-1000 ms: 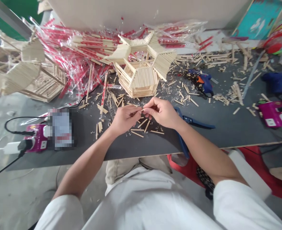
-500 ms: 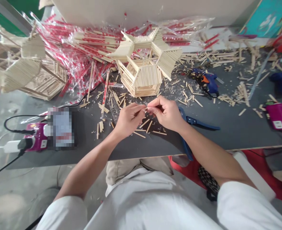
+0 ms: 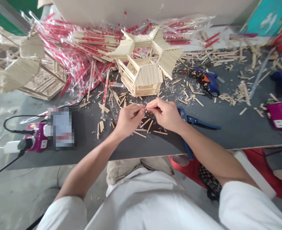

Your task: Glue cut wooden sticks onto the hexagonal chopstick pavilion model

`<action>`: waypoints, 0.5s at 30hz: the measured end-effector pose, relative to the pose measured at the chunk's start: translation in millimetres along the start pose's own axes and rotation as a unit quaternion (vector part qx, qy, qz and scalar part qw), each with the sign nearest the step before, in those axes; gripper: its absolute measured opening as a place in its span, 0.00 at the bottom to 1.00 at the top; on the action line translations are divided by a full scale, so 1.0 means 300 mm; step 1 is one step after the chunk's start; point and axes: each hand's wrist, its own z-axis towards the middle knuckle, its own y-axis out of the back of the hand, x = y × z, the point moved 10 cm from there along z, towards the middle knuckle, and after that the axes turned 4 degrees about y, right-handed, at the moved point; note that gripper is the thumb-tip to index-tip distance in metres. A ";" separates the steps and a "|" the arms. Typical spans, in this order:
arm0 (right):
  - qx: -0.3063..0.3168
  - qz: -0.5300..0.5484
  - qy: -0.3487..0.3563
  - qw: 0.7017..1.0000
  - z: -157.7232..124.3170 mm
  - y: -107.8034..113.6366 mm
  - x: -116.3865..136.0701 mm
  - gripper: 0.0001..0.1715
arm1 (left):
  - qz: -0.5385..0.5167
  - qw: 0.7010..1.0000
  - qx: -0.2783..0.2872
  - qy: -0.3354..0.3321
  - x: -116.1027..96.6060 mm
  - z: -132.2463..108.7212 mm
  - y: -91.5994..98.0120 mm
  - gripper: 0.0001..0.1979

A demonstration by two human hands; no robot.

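Left hand [image 3: 130,119] and right hand [image 3: 166,115] close together over the dark table [image 3: 85,142], thumbs and fingers of both pinched on a small piece [image 3: 145,109] between them; too tiny to identify. Short sticks [image 3: 149,126] scattered on the table by the hands. Stick model [image 3: 149,75] upright just beyond the fingertips, wrapped sticks [image 3: 95,43] heaped behind it. Blue tool [image 3: 204,123] beside right hand, partly under the forearm. Glue gun [image 3: 212,84] farther right, purple power strip [image 3: 37,140] well off left.
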 end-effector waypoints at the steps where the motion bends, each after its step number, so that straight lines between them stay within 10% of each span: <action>1: 0.001 -0.010 0.008 1.000 0.000 -0.002 0.003 0.05 | 0.009 1.000 -0.003 -0.004 -0.003 -0.001 0.002 0.15; 15: 0.064 -0.068 0.054 0.994 -0.012 -0.062 0.056 0.08 | -0.092 0.990 0.038 0.102 0.073 0.005 -0.015 0.13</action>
